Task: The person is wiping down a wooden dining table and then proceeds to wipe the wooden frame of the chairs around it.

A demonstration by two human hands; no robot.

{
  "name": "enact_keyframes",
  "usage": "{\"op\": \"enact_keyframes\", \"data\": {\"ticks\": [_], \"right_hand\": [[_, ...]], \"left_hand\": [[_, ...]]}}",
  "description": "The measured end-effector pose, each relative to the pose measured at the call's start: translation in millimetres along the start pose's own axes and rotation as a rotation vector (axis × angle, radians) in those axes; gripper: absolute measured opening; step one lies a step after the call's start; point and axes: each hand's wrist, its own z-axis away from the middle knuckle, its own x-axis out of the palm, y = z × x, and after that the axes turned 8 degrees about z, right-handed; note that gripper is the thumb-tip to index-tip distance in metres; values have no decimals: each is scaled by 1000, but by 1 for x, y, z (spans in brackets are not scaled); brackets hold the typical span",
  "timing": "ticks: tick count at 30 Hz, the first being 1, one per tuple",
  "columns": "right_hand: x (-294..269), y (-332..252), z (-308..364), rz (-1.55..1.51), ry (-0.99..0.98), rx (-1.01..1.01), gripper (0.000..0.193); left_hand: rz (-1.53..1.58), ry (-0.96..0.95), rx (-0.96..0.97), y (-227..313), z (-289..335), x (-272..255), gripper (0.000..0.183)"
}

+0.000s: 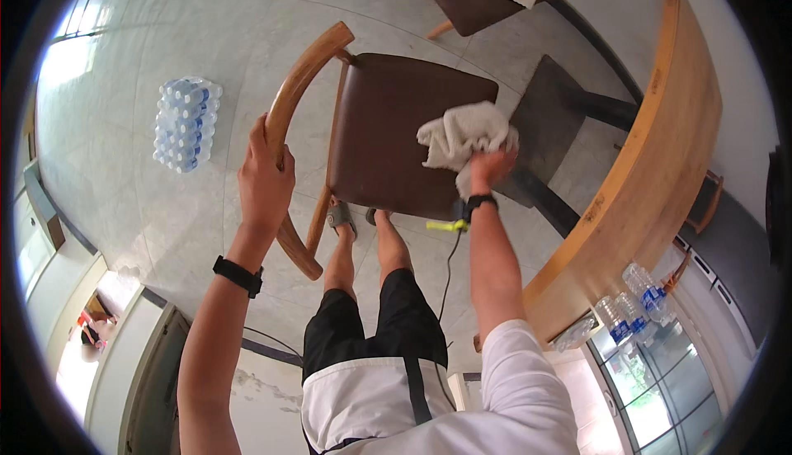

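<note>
A wooden chair is held at its backrest and wiped with a cloth.

At the far left, a shrink-wrapped pack of water bottles (186, 123) is seen on the tiled floor (124, 174). The curved wooden backrest (299, 75) is gripped by the left hand (264, 179), its fingers closed around the rail. A crumpled grey-white cloth (460, 136) is clutched in the closed fingers of the right hand (488, 166) and pressed on the right edge of the brown seat (388, 133). A round wooden desk (660, 158) is seen to the right, loose bottles (631, 306) beside it.
</note>
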Motion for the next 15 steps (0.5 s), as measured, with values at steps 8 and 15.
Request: {"op": "enact_keyframes", "data": {"ticks": [8, 15], "right_hand": [[-12, -205, -89, -17, -460, -438, 44], [5, -212, 82, -226, -180, -797, 31]], "left_hand": [[44, -26, -43, 6, -3, 1, 51], [7, 0, 27, 3, -3, 3, 50]]}}
